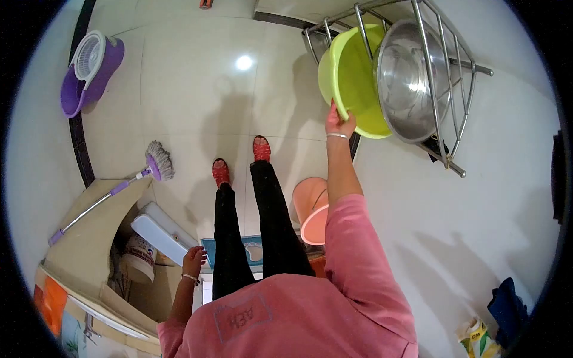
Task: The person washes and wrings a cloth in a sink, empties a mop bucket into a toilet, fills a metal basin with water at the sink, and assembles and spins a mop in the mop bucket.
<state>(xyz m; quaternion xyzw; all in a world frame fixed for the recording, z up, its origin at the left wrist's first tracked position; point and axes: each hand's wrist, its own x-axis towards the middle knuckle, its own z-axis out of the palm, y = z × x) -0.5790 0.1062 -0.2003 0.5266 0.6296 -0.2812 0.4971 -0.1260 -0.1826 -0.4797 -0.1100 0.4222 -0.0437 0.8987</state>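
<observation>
My right hand (340, 123) is stretched forward and grips the near rim of a lime-green plastic basin (364, 98). The basin sits tilted on its side in a metal wall rack (439, 77). Beside it in the rack stands a shiny steel basin (409, 77), partly behind the bars. Low on the left, my left hand (194, 259) hangs with loosely bent fingers and nothing visible in it. Just beyond that hand is a long white panel or box (160, 238), next to a cabinet opening.
A peach bucket (310, 206) stands by my right leg. A mop (158, 161) leans at the left over an open cabinet (83, 238) with a white tub (139, 258) inside. A purple mop bucket (110, 62) is by the far left wall. Behind my feet lies a blue mat (253, 253).
</observation>
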